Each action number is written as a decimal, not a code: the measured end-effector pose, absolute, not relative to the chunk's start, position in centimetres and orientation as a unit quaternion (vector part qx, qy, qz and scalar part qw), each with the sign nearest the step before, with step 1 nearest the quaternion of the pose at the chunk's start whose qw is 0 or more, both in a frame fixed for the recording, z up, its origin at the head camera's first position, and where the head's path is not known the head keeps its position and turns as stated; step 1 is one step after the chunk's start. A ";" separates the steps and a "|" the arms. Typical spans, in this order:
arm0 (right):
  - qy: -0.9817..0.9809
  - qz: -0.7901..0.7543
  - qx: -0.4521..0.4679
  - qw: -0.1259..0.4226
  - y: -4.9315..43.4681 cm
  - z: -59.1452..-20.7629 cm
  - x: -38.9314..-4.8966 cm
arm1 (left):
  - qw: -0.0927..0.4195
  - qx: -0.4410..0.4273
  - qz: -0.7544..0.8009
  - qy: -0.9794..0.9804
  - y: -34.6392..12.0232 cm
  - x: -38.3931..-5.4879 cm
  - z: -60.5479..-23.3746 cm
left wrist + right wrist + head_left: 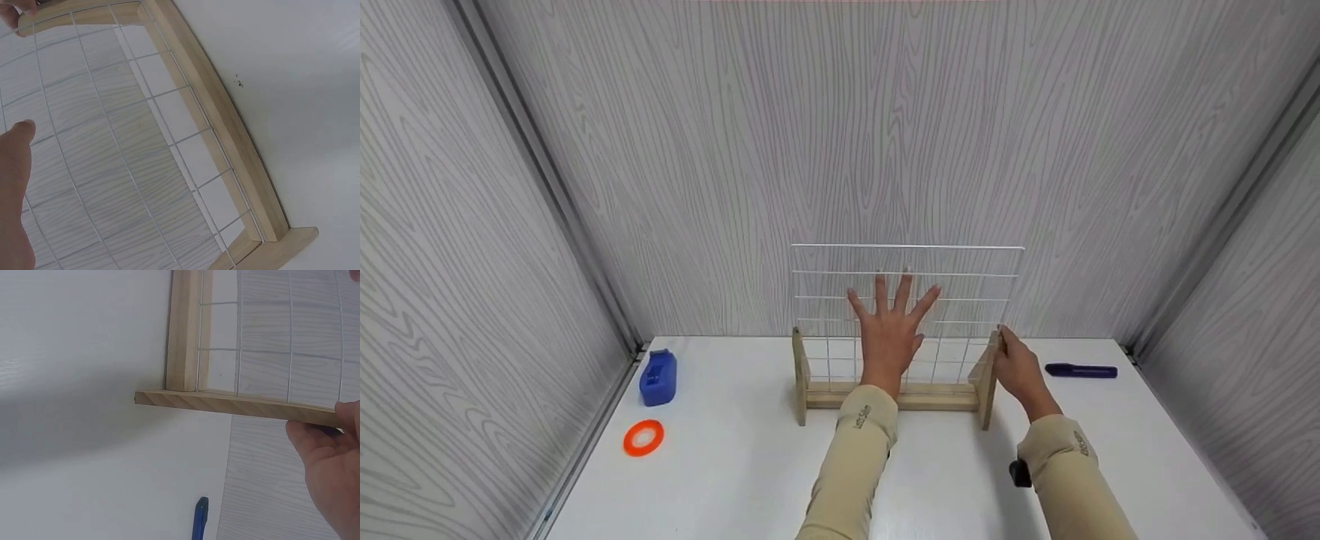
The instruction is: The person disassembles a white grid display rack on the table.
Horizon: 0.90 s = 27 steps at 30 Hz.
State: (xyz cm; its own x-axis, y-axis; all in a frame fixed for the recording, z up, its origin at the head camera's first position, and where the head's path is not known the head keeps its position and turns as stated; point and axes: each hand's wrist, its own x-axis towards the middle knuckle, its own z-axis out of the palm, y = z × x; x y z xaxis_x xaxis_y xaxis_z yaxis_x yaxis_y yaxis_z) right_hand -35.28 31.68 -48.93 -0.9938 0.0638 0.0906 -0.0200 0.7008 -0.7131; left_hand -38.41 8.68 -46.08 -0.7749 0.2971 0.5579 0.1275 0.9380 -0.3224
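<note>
A white wire grid [960,285] stands upright in a wooden stand, whose base bar [937,402] runs between two wooden side pieces. My left hand [889,341] lies flat against the grid with its fingers spread; in the left wrist view its thumb [19,135] shows in front of the wires. At the right end my right hand [1020,367] grips the upper part of the right side piece [236,405], thumb and fingers on either face of the wood.
On the white table [720,480], a blue tape dispenser [658,379] and an orange ring [643,438] are at the left. A dark blue marker-like pen [1081,371] lies to the right. Grey wood-grain panels [840,135] enclose the back and sides.
</note>
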 end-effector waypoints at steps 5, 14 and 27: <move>-0.924 0.376 -0.014 0.072 31.6 -49.0 -35.4 | 0.331 -0.118 0.111 -0.930 8.6 -39.0 -46.1; -0.921 0.382 -0.019 0.077 31.4 -49.4 -35.4 | 0.344 -0.112 0.112 -0.926 8.6 -39.6 -46.2; -0.927 0.365 -0.015 0.082 31.5 -49.4 -35.4 | 0.369 -0.120 0.108 -0.915 8.8 -39.5 -46.1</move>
State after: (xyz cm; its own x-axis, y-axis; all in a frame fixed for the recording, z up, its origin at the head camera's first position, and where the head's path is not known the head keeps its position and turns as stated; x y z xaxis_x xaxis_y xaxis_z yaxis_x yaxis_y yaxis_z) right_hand -35.40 31.54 -49.45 -0.9860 0.0879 0.1419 -0.0325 0.7327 -0.6798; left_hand -39.53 8.80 -46.09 -0.6986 0.2987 0.6502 0.1390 0.9480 -0.2862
